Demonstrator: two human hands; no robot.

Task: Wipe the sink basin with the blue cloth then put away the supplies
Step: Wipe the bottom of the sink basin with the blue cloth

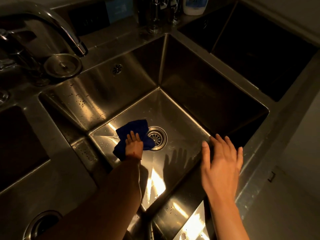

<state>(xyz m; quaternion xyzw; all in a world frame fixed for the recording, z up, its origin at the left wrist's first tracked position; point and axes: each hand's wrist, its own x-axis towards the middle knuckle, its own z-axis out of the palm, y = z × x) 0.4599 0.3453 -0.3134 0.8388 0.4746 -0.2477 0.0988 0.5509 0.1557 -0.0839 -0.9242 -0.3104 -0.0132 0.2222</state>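
Down in the sink basin (181, 80) my left hand (134, 144) presses flat on the blue cloth (133, 129), fingers spread over it rather than curled round it, palm holding it against the steel floor; the cloth lies bunched just left of the round drain (157, 138), one edge touching or overlapping the drain's rim; my forearm reaches down from the near wall. My right hand (223, 163) hangs above the basin's right side, fingers released and fanned, gripping nothing, its shadow thrown on the floor beside the drain; water droplets speckle the left wall; light glares off the near floor. Up on the rim to the left sits a strainer plug (63, 65) under the curved faucet (52, 23); a white bottle (194, 5) stands at the far edge, partly cut off.
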